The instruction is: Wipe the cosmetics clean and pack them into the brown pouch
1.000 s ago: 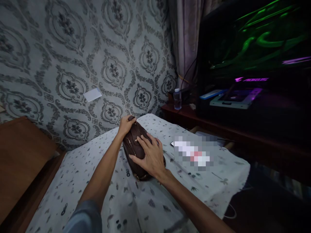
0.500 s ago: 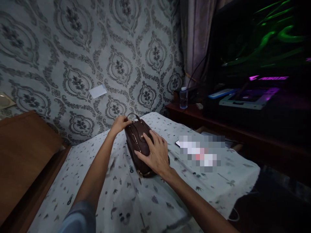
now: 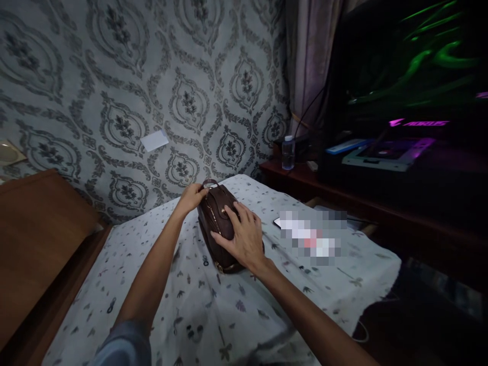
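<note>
A dark brown handbag [image 3: 214,223] with gold-coloured zippers lies on the patterned white bed sheet [image 3: 236,335]. Its short handle [image 3: 211,181] arches up at the far end. There my left hand [image 3: 190,197] has thumb and fingers pinched at the end of a zipper; the small part between the fingertips is too small to make out. My right hand [image 3: 246,236] spans the bag's top and right side, thumb apart from the curved fingers, gripping it from above. Part of the bag is hidden under this hand.
Right of the bag lies a phone [image 3: 277,222], mostly blurred out. A wooden headboard [image 3: 46,254] stands at left, beside a patterned wall [image 3: 186,101]. At right, a dark red table [image 3: 267,173] carries a plastic bottle [image 3: 288,153] and a large monitor [image 3: 412,66].
Both hands keep their places on the bag. The handle sits slightly lower and the view has shifted a little.
</note>
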Motion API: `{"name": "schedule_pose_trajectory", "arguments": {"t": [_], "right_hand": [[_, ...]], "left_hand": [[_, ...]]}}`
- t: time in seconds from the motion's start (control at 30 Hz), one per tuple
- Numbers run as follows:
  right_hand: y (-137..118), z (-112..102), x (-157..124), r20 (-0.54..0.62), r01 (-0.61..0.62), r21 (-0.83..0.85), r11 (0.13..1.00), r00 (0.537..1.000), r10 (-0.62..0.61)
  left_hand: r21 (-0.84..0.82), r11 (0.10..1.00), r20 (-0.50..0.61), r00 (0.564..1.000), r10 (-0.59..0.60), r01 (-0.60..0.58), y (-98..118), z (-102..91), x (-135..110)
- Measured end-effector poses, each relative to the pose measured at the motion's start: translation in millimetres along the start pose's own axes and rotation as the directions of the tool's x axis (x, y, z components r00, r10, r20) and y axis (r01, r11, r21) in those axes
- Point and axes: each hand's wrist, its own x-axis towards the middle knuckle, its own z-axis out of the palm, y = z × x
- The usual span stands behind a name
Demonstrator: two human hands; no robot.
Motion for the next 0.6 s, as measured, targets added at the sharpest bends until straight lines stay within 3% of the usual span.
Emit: {"name": "schedule_pose_trajectory", "arguments": {"t": [0.17,0.4,0.6], "right_hand": [[1,1,0,0.003,0.011,-0.006,1.000,1.000,-0.011],[2,3,-1,0.007,0.013,-0.006,1.000,1.000,-0.013],[4,1,-3,0.011,0.038,0.002,0.999,0.999,-0.038]], "left_hand": [[-0.011,1.000,0.011,1.000,0.014,-0.014,4,1.0,-5],[-0.003,0.995,-0.001,0.995,0.095,-0.095,27,19.2,19],[0.023,1.000,-0.062,0.998,0.022,-0.021,39,39.4,28]]}}
